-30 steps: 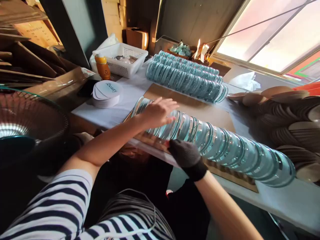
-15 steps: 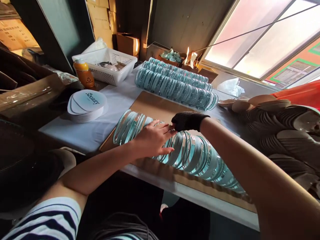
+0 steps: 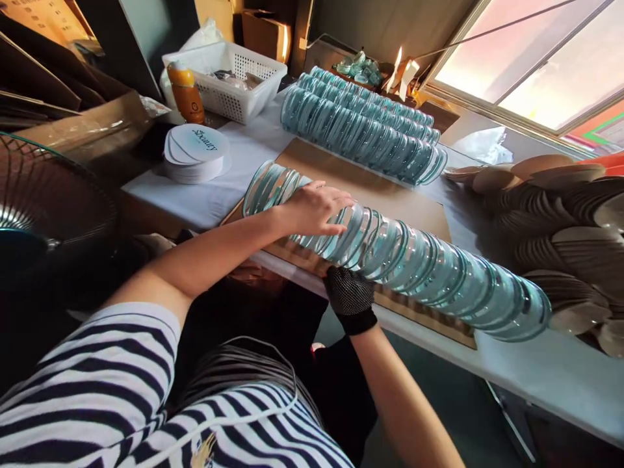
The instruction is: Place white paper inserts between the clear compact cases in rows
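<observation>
The left hand [image 3: 312,209] comes in from 8 o'clock on a bare forearm below a striped sleeve [image 3: 97,377], palm down, lying flat on top of the near row of glass discs [image 3: 419,266]. Its fingers [image 3: 336,201] are spread a little and stretched toward 3 o'clock, resting on the disc rims without closing round any one of them. The right hand [image 3: 348,296], in a dark mesh glove, rises from 6 o'clock with the forearm steep below it; it presses against the near side of the same row at the edge of the surface [image 3: 560,377]. Whether its fingers are curled or straight cannot be told, as the discs hide them.

The row lies on a brown board [image 3: 390,198], its long axis running from 10 o'clock to 4 o'clock, the discs on edge and leaning against one another. A second batch of discs [image 3: 361,133] lies parallel at 12 o'clock, well apart.
</observation>
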`<control>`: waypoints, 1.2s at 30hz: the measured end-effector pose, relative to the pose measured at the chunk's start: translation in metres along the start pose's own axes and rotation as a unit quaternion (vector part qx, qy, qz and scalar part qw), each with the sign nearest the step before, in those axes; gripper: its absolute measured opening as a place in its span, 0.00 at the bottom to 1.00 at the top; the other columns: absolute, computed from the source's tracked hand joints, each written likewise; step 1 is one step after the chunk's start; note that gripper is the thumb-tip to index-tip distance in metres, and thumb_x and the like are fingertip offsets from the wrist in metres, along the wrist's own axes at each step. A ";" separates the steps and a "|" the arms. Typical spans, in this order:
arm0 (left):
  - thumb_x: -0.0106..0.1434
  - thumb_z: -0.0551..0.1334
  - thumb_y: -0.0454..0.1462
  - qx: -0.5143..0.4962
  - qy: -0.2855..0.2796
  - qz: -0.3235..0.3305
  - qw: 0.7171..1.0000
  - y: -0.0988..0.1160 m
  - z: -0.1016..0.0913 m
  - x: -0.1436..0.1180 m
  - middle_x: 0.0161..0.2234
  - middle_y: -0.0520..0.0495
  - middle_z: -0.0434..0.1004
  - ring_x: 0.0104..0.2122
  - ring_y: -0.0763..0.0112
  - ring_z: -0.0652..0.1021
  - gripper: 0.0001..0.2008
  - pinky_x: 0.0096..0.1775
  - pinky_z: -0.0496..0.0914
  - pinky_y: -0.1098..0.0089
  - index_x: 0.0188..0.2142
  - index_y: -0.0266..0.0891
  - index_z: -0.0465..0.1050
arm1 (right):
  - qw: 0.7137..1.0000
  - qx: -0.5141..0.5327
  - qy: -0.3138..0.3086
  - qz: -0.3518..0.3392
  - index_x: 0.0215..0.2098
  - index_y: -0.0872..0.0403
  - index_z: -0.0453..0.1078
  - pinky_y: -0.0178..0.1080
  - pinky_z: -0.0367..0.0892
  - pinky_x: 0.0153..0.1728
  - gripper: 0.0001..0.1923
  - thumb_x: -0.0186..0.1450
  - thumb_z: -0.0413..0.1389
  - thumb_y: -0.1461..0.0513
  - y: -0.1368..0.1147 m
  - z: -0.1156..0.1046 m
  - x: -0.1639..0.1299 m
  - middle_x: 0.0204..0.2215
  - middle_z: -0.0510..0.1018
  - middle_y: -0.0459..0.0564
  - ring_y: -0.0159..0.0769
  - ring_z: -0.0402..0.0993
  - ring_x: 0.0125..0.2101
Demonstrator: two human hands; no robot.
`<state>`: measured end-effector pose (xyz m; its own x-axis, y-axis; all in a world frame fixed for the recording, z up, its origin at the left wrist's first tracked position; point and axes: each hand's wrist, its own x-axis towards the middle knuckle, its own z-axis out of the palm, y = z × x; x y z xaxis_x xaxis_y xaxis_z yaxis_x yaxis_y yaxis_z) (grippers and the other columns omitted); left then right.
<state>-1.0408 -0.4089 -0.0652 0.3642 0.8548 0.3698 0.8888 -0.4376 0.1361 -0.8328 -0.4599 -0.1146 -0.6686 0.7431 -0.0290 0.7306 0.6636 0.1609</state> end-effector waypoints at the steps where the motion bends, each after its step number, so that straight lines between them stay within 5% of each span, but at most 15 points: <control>1: 0.65 0.59 0.49 0.004 -0.009 -0.001 1.000 0.002 -0.002 0.000 0.63 0.46 0.66 0.62 0.60 0.67 0.27 0.64 0.54 0.56 0.61 0.44 0.65 | 1.000 0.008 -0.006 -0.008 0.49 0.52 0.75 0.42 0.63 0.34 0.26 0.73 0.36 0.58 -0.002 0.007 -0.004 0.38 0.81 0.59 0.46 0.77 0.38; 4: 0.67 0.58 0.47 0.025 -0.017 0.008 1.000 0.014 -0.008 0.003 0.66 0.41 0.61 0.66 0.58 0.61 0.28 0.65 0.51 0.52 0.63 0.41 0.62 | 0.999 0.030 -0.001 -0.024 0.48 0.49 0.76 0.40 0.65 0.35 0.26 0.74 0.37 0.53 0.019 -0.005 -0.004 0.39 0.82 0.55 0.43 0.78 0.37; 9: 0.67 0.57 0.50 0.032 0.023 0.065 0.997 0.042 0.005 0.011 0.66 0.40 0.60 0.66 0.56 0.62 0.32 0.65 0.52 0.51 0.65 0.37 0.59 | 0.994 0.002 0.089 0.069 0.48 0.53 0.76 0.36 0.66 0.38 0.22 0.72 0.41 0.57 0.120 -0.074 0.045 0.44 0.81 0.56 0.40 0.78 0.40; 14: 0.66 0.58 0.53 0.027 0.061 0.089 0.994 0.048 0.023 0.014 0.64 0.42 0.65 0.62 0.56 0.68 0.32 0.64 0.54 0.49 0.64 0.40 0.61 | 0.976 0.016 -0.193 -0.101 0.43 0.57 0.78 0.33 0.65 0.42 0.16 0.65 0.50 0.65 0.172 -0.097 0.132 0.42 0.82 0.54 0.35 0.76 0.40; 20: 0.64 0.59 0.56 0.023 0.066 0.086 0.994 0.047 0.025 0.017 0.64 0.40 0.64 0.62 0.54 0.67 0.35 0.63 0.55 0.48 0.62 0.38 0.62 | 0.952 -0.038 -0.284 -0.109 0.40 0.59 0.78 0.31 0.58 0.27 0.14 0.60 0.53 0.64 0.156 -0.096 0.173 0.32 0.82 0.49 0.29 0.70 0.26; 23: 0.65 0.59 0.54 0.015 0.047 0.072 0.996 0.050 0.023 0.019 0.62 0.39 0.67 0.62 0.54 0.68 0.31 0.63 0.54 0.48 0.60 0.38 0.64 | 0.971 -0.079 -0.203 -0.099 0.37 0.55 0.79 0.34 0.55 0.27 0.13 0.60 0.54 0.60 0.156 -0.104 0.156 0.33 0.82 0.50 0.33 0.72 0.28; 27: 0.65 0.60 0.52 -0.002 0.028 0.056 0.998 0.051 0.020 0.019 0.62 0.41 0.67 0.60 0.56 0.69 0.29 0.63 0.52 0.50 0.59 0.40 0.63 | 0.997 -0.062 -0.034 -0.034 0.36 0.54 0.78 0.36 0.53 0.28 0.15 0.64 0.52 0.55 0.149 -0.097 0.088 0.33 0.81 0.53 0.38 0.74 0.31; 32: 0.64 0.60 0.52 -0.006 0.015 0.045 0.999 0.051 0.020 0.018 0.63 0.41 0.66 0.60 0.56 0.69 0.29 0.64 0.50 0.51 0.60 0.41 0.61 | 0.996 -0.047 0.063 -0.029 0.32 0.53 0.78 0.37 0.55 0.27 0.18 0.69 0.48 0.57 0.094 -0.025 -0.007 0.27 0.80 0.53 0.38 0.74 0.27; 36: 0.64 0.60 0.52 0.015 -0.002 0.031 0.999 0.053 0.017 0.018 0.62 0.39 0.67 0.60 0.55 0.69 0.30 0.64 0.50 0.50 0.60 0.40 0.61 | 0.997 -0.039 0.073 0.002 0.37 0.52 0.79 0.38 0.61 0.29 0.12 0.68 0.52 0.61 0.053 0.033 -0.037 0.30 0.82 0.53 0.42 0.77 0.30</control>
<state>-0.9823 -0.4115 -0.0666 0.4204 0.8267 0.3739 0.8718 -0.4822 0.0859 -0.7646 -0.4495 -0.1373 -0.6831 0.7212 0.1151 0.7240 0.6479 0.2367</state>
